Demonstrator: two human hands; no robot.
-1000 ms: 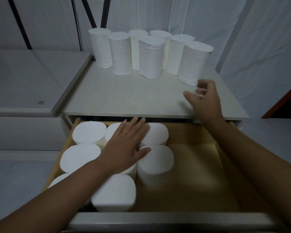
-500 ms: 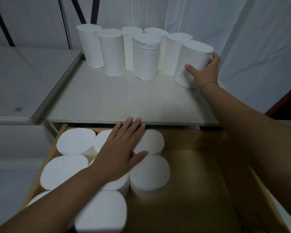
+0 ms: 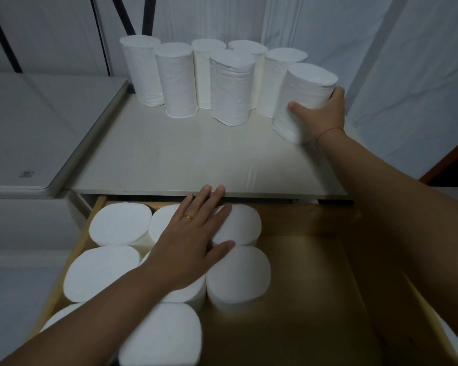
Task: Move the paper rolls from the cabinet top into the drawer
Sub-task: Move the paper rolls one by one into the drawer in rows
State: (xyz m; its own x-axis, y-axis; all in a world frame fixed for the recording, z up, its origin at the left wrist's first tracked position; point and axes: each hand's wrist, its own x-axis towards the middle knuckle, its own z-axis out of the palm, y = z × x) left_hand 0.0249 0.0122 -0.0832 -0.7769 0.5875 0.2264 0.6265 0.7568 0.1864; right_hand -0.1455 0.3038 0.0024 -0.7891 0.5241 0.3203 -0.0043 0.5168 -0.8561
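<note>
Several white paper rolls stand upright at the back of the pale cabinet top [image 3: 169, 159]. My right hand [image 3: 320, 114] is wrapped around the rightmost roll [image 3: 302, 96], thumb on its front, fingers behind it; the roll leans slightly. Beside it stand other rolls, such as the front middle one [image 3: 232, 88]. Below, the open wooden drawer [image 3: 302, 286] holds several rolls standing on end in its left half. My left hand [image 3: 193, 241] lies flat, fingers apart, on top of the drawer rolls [image 3: 238, 276].
A low white surface [image 3: 37, 133] adjoins the cabinet on the left. White cloth hangs behind and to the right. The drawer's right half shows bare wooden bottom. The drawer's left wall [image 3: 85, 233] runs beside the packed rolls.
My right hand reached from the cabinet's front edge to the rightmost roll and closed around it. My left hand stayed flat on the drawer rolls. The camera moved closer.
</note>
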